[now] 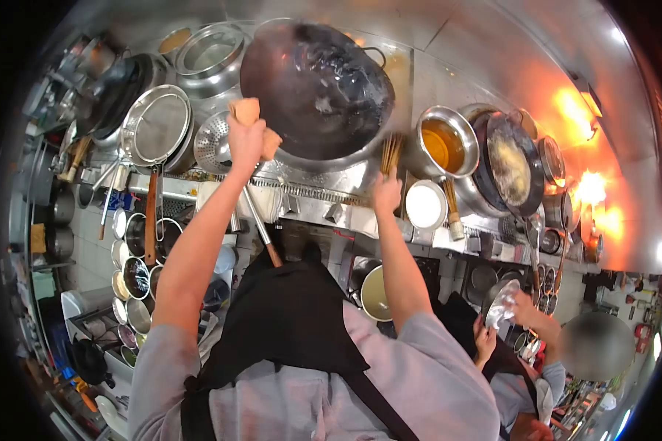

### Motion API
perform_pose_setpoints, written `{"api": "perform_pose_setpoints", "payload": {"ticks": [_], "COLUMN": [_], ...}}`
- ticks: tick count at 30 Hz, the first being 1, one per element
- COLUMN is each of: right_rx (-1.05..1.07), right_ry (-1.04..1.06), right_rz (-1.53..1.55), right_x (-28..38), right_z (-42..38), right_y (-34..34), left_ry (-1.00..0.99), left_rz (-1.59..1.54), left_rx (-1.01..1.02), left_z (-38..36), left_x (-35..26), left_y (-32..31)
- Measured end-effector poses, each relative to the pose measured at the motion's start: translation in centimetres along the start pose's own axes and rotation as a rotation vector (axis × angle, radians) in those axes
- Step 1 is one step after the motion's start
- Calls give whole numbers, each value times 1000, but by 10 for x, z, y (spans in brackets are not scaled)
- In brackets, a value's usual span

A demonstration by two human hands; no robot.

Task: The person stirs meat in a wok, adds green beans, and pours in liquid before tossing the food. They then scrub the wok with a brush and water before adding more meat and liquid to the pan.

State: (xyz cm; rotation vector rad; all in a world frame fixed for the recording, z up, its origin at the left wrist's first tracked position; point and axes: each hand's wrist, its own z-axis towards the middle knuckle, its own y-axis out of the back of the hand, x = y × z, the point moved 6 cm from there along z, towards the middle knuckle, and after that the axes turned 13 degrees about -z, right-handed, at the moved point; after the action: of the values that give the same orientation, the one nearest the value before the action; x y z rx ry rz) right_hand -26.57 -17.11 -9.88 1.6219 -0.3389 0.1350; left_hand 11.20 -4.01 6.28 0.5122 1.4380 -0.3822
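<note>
My left hand point(248, 142) is closed around a folded tan cloth point(245, 111) at the near left rim of a large dark wok point(316, 95). Whether the cloth wraps a wok handle is hidden. The wok sits tilted on the stove, its inside wet and shiny with some steam. In my right hand point(387, 192) is a bamboo wok brush point(393, 153), bristles up, just outside the wok's near right rim. A perforated skimmer point(213, 143) rests left of the wok, its handle point(261, 224) pointing toward my apron.
Right of the brush stand a metal pot of amber liquid point(443, 144), a white bowl point(426, 205) and a second wok with bubbling contents point(510, 170). Flames point(590, 189) burn farther right. A co-worker holds a metal bowl point(501, 303) at lower right. A strainer point(156, 125) lies left.
</note>
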Motion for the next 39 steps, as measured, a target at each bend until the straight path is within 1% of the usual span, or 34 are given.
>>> {"api": "perform_pose_setpoints", "payload": {"ticks": [1,2,3,4,5,6,7,8,9,11,12,14,15,16,17,18,19,21,23,24,25,26,27,28,29,30,31,33,34,37,39], "right_rx": [2,16,-176,-346,-258,-225,130,395,652,939,1312,1043,903,1015,1125,1174,1219,1307,1037,1021,833,634,537,405,411,504,716,1129,1513,1938,1968], "right_ry": [-4,42,203,359,422,628,595,536,477,514,351,482,552,438,319,290,251,155,387,412,548,651,724,767,757,688,572,312,-121,-367,-321], "right_rz": [-8,-80,-229,-229,-171,56,278,331,295,352,463,293,215,404,586,602,625,831,766,610,566,500,530,472,462,463,576,792,1139,1551,1615], "right_x": [-6,-11,6,25,44,64,74,85,95,79,85,85,90,103,123,142,157,192,271,328,374,418,456,492,520,542,559,579,582,567,542], "right_z": [-7,-9,-31,-53,-79,-116,-145,-183,-220,-273,-292,-278,-265,-251,-235,-221,-211,-189,-136,-119,-92,-69,-44,-25,1,13,22,29,14,-10,-32], "right_y": [-5,-22,-5,4,2,2,-28,-57,-75,-173,-187,-176,-166,-133,-76,-35,-12,-6,-6,19,16,11,-12,-20,-54,-73,-98,-138,-133,-105,-78], "left_ry": [57,84,113,154,203,256,260,300,389,440,594,888,972,1003,1026,1042,1063,1065,996,889,863,829,791,724,662,604,575,525,518,526,568], "left_rz": [-124,-165,-201,-301,-226,-302,-245,-337,-382,-316,-397,-559,-439,-546,-656,-735,-808,-1141,-1241,-1294,-1327,-1341,-1353,-1310,-1266,-1221,-1213,-1125,-1130,-1085,-1099], "left_rx": [-11,-29,-43,-50,-47,2,-58,-15,-77,11,164,483,555,660,765,773,791,758,728,682,613,500,389,320,255,190,115,-140,-138,-106,-58], "left_z": [1,8,13,13,7,13,6,10,-8,-2,-5,-18,-19,-21,-24,-28,-35,-44,-53,-56,-59,-64,-68,-68,-69,-71,-74,-83,-88,-84,-68], "left_x": [20,56,96,121,112,143,139,167,129,171,164,111,102,103,102,76,39,5,-25,-38,-47,-55,-63,-71,-78,-83,-84,-89,-95,-109,-107], "left_y": [3,3,4,-2,-9,-24,-33,-49,-51,-62,-62,-46,-28,-15,-2,20,44,80,113,124,138,151,162,174,188,202,217,239,246,248,236]}}
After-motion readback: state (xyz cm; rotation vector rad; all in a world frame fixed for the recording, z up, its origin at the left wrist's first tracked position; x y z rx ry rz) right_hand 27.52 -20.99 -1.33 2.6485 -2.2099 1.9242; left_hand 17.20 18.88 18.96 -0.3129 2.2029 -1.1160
